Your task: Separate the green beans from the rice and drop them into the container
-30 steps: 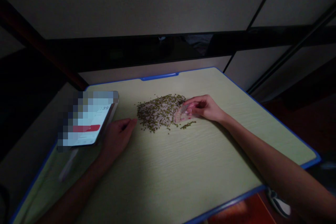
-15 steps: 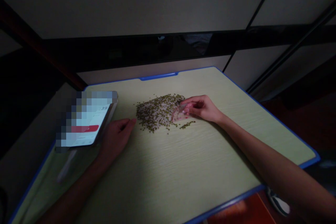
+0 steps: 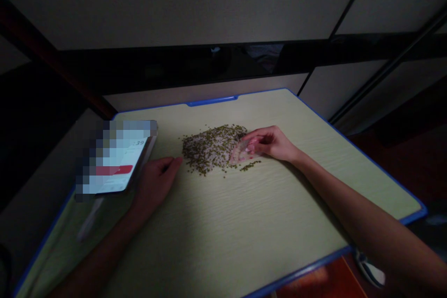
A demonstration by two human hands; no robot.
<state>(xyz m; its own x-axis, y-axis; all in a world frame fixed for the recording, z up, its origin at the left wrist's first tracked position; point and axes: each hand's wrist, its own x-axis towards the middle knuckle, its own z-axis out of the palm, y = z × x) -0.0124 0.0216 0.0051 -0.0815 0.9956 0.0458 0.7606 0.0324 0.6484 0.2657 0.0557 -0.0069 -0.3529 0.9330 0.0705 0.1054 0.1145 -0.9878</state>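
Note:
A loose heap of small green beans mixed with pale grains [image 3: 209,146] lies on the pale tabletop [image 3: 223,223]. My right hand [image 3: 274,142] is at the heap's right edge, thumb and fingers pinched on a small clear plastic piece with pinkish-red marks [image 3: 240,152]. Its exact kind is hard to make out in the dim light. My left hand [image 3: 156,181] rests on the table left of the heap, curled into a loose fist with the thumb toward the beans; nothing shows in it. Just under the right hand, a few beans [image 3: 250,165] form a short line.
A lit tablet or phone [image 3: 115,160], partly blurred out, is propped beside my left hand. A pale stick-like thing [image 3: 89,221] lies below it. The table has a blue rim [image 3: 300,270]. Behind stands a cabinet [image 3: 195,4]; a red-orange box [image 3: 321,281] is below the front edge.
The pinched right hand and the plastic piece keep nearly the same place, with only a slight shift of the plastic. My left hand has not visibly moved.

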